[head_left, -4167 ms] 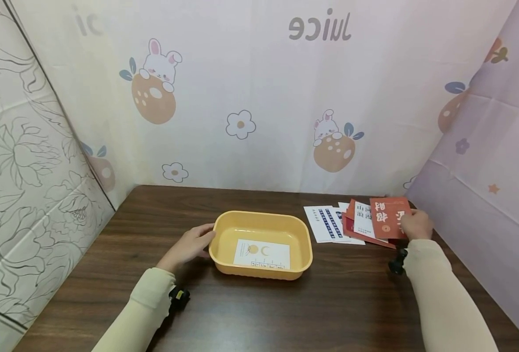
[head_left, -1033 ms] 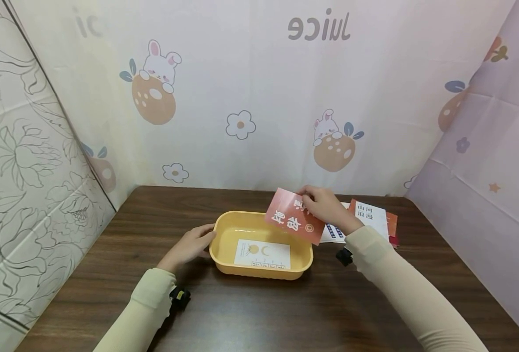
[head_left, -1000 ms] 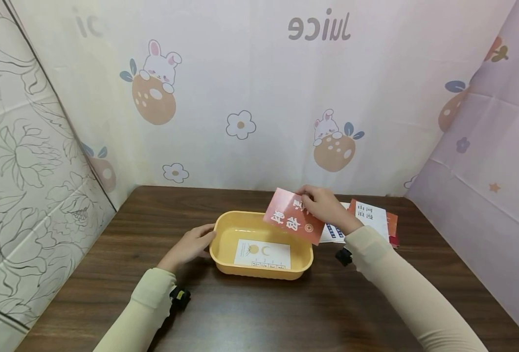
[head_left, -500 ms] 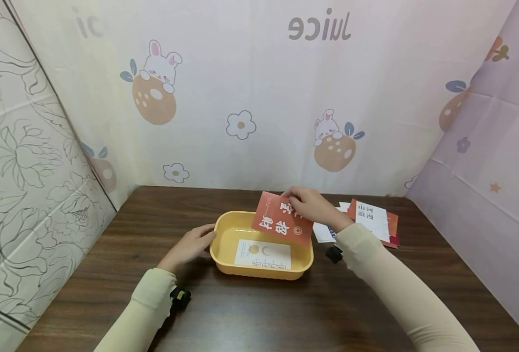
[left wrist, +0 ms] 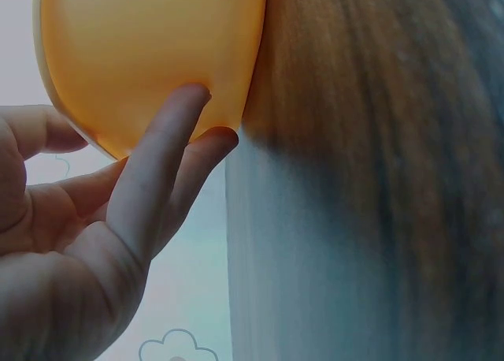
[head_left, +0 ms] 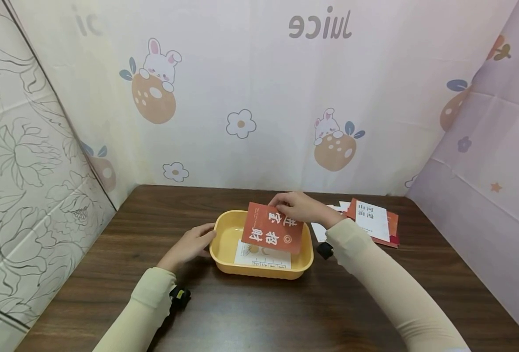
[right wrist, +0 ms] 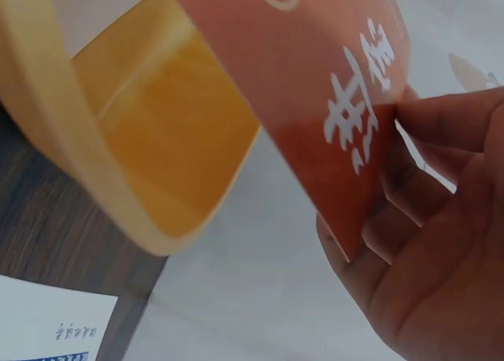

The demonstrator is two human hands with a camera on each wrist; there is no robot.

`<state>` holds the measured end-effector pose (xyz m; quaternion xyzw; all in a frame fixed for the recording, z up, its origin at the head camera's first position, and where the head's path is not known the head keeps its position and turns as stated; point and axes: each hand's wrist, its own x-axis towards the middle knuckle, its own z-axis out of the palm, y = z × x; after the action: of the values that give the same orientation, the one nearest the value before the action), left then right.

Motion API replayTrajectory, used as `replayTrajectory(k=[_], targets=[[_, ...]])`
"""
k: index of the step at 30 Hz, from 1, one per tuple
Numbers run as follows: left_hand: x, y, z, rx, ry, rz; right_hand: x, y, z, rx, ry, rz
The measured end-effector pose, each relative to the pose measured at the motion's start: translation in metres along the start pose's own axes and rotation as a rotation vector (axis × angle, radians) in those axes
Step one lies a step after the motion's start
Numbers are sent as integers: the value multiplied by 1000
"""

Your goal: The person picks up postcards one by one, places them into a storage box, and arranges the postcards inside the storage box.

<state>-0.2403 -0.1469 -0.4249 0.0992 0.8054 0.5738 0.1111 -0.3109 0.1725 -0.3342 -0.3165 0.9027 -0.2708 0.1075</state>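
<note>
My left hand (head_left: 191,246) grips the left end of a yellow tray (head_left: 261,274); in the left wrist view its fingers (left wrist: 161,160) lie along the outer wall, with the thumb at the rim. Above the tray's back right part, my right hand (head_left: 301,208) pinches a red card (head_left: 265,227) with white characters. The right wrist view shows this card (right wrist: 315,101) tilted, the thumb on one face and fingers behind it. Under it, a white card (head_left: 246,254) with a yellow drawing lies in the tray, partly covered.
Right of the tray, several overlapping red and white cards (head_left: 372,220) lie on the dark wooden table (head_left: 250,318). A patterned curtain (head_left: 250,68) stands behind the table, with more patterned fabric at both sides.
My right hand took the red card from the pile at the right and brought it left over the tray, most recently moving slightly left and lower. The left hand and tray have stayed in place.
</note>
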Motion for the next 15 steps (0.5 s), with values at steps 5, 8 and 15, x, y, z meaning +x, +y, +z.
replayTrajectory(k=[5,8,15], targets=[[1,1,0,3,5,-7,3,-3,1,-12,-65,-1],[0,1,0,1,0,-4,5,-5,2,-15,-97,-10],[-1,0,0,-1,-21,5,12,-9,6,-50,-176,-20]])
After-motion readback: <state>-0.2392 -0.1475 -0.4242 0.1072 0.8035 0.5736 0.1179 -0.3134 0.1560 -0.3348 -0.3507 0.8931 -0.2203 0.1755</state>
